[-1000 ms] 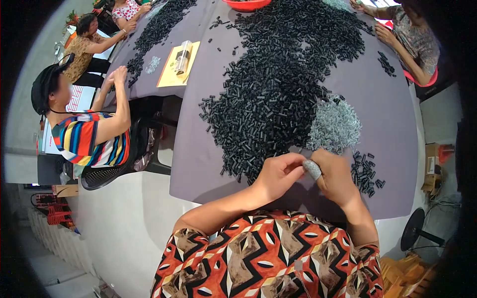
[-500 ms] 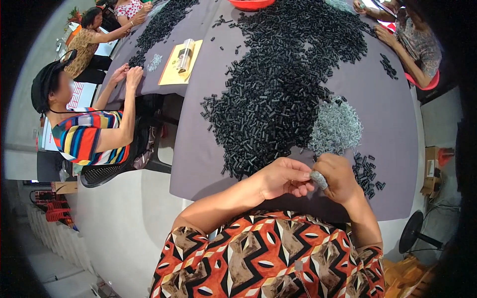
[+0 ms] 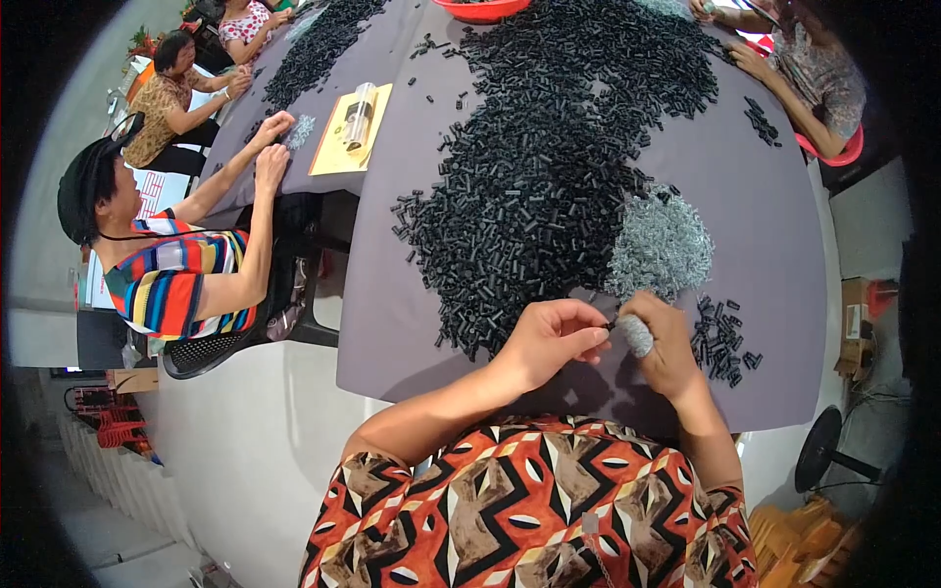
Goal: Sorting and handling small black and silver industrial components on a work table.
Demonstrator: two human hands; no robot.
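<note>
Above the table's near edge, my left hand (image 3: 557,341) is closed in a pinch, thumb against fingertips. Those fingertips meet a small black tubular piece (image 3: 612,326), only partly visible between the two hands. My right hand (image 3: 665,345) is curled closed at the other end of the piece, its thumb wrapped in a grey cover (image 3: 636,335). Whatever else its fingers hold is hidden. Just beyond the hands lie a large heap of short black tubes (image 3: 529,216) and a pile of small clear, silvery pieces (image 3: 662,245).
A smaller group of black tubes (image 3: 725,343) lies right of my right hand. The grey-covered table (image 3: 765,235) also carries a yellow sheet (image 3: 333,147) with a clear tube package, and a red basin (image 3: 480,10). A co-worker in stripes (image 3: 196,269) sits left; others sit farther off.
My hands have drawn slightly apart, and the black piece now shows between them. My right thumb has turned. At left, the co-worker's hands have moved toward the clear pieces.
</note>
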